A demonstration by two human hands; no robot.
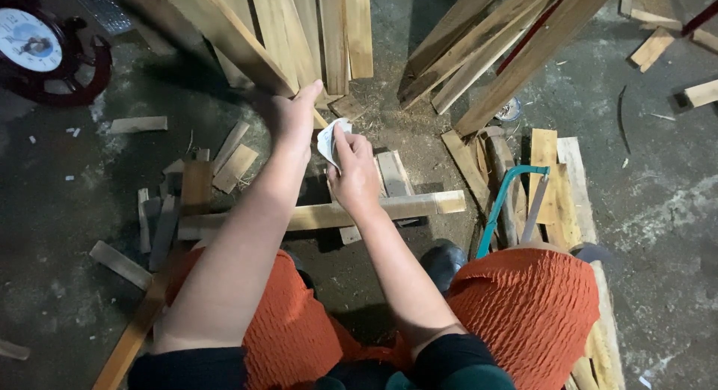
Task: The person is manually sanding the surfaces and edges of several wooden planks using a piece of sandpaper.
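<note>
My left hand point(293, 112) grips the lower end of a long wooden plank point(224, 31) that slants up to the left among other leaning boards. My right hand point(354, 173) pinches a folded piece of pale sandpaper point(329, 142) just beside the plank's end. Under both hands a long wooden strip point(407, 207) lies across short blocks on the floor. My knees in orange fabric are at the bottom of the view.
Several planks point(493, 46) lean at the top right. A teal-framed hacksaw point(516, 203) lies on boards at the right. Offcuts point(232, 166) are scattered at left, a dark red wall clock point(37, 50) lies at top left, and a dark shoe point(443, 261) sits between my knees.
</note>
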